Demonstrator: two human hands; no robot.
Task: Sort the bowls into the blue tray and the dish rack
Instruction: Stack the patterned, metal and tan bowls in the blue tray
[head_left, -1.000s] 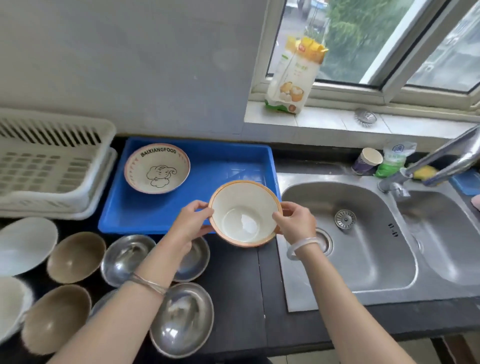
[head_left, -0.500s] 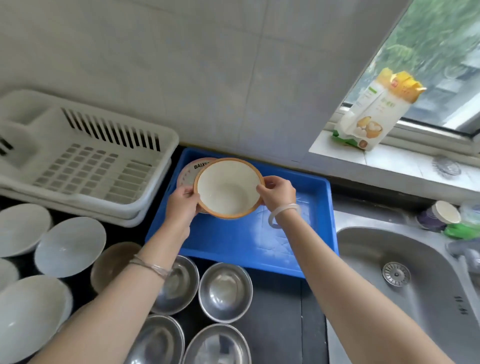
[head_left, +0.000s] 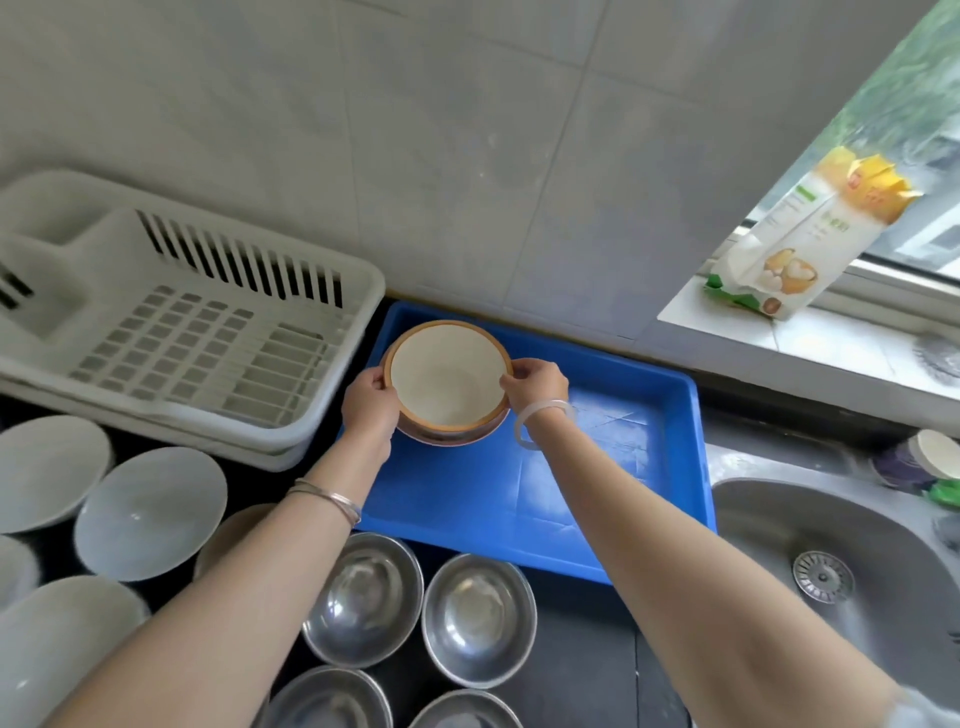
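Orange-rimmed bowl (head_left: 448, 382) gripped at both sides, left hand (head_left: 370, 405) and right hand (head_left: 535, 384) fingers clamped, nested over another bowl (head_left: 452, 436) in blue tray (head_left: 597, 467).

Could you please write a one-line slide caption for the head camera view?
Both hands, left and right, lower an orange-rimmed bowl onto another bowl in the blue tray.

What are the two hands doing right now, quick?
Left hand: closed on the orange-rimmed bowl.
Right hand: closed on the same bowl's other side.
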